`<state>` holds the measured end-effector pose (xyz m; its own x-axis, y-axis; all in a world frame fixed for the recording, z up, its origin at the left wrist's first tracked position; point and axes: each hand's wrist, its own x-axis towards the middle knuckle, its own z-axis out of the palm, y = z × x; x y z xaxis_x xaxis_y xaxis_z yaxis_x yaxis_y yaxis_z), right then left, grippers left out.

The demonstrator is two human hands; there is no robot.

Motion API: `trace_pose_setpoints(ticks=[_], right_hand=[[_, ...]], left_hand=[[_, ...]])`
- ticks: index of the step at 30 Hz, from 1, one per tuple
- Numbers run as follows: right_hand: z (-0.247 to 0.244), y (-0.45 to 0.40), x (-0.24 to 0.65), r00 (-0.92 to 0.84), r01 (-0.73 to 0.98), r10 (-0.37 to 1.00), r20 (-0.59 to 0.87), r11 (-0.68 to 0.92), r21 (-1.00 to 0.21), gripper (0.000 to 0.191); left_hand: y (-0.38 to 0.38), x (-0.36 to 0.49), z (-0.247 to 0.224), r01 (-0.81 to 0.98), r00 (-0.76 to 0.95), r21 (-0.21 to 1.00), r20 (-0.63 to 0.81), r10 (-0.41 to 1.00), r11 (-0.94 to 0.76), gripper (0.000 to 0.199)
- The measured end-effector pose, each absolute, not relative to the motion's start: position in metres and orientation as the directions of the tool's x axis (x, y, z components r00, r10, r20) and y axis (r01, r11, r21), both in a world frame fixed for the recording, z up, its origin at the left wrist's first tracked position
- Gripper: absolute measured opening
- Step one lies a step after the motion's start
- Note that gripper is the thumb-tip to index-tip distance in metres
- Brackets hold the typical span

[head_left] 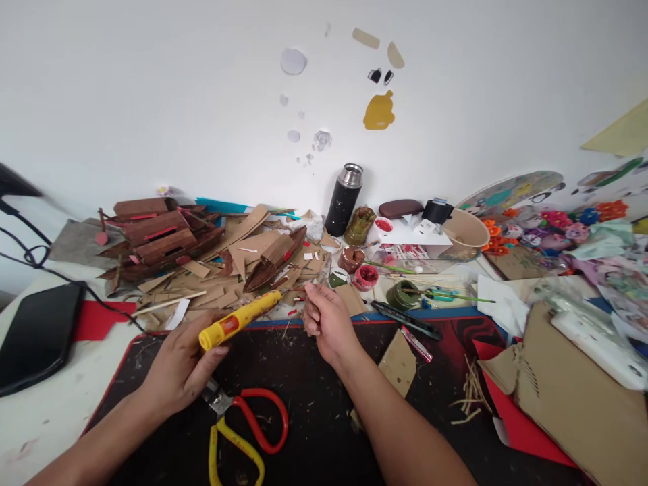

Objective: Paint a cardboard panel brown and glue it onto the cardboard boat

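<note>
My left hand (185,364) holds a yellow tubular tool (246,317) with an orange window, its narrow end tilted up and right toward my other hand. Just right of that tip, my right hand (327,320) is closed, fingers curled and pressed together; whatever they hold is too small to make out. Below my left hand, scissors (243,418) with one red and one yellow handle lie on the dark mat (314,412). A small brown cardboard boat (276,260) with a red dot rests behind the tool, among cardboard scraps (223,297).
Several brown model boats (162,239) stand at the back left, near a black phone (40,337). Paint jars (365,277), a black flask (344,199) and a box cutter (405,318) lie beyond my right hand. Cardboard (582,398) covers the right side.
</note>
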<state>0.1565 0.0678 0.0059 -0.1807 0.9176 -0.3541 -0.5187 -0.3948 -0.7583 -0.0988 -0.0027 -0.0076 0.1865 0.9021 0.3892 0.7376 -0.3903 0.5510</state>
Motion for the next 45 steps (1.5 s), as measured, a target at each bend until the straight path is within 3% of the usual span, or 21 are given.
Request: trace_pose_setpoints(ticks=[6,29,40,45], right_hand=[[0.005,0.068,0.156,-0.186,-0.522,0.917,-0.354,-0.398,-0.755,0.054],[0.008,0.068,0.155,-0.182,-0.526,0.917,-0.354,-0.395,-0.753,0.052],[0.006,0.068,0.156,-0.211,-0.551,0.908,-0.361,-0.416,-0.723,0.054],[0.006,0.068,0.156,-0.229,-0.557,0.9,-0.37,-0.433,-0.709,0.057]], left_hand=[[-0.008,-0.09,-0.01,0.751,0.133,0.554,0.408,0.903,-0.36,0.028],[-0.002,-0.086,0.0,0.744,0.324,0.4,0.485,0.812,-0.536,0.024],[-0.004,-0.085,0.002,0.766,0.234,0.463,0.445,0.864,-0.446,0.027],[0.001,-0.094,0.003,0.771,0.313,0.403,0.437,0.844,-0.494,0.027]])
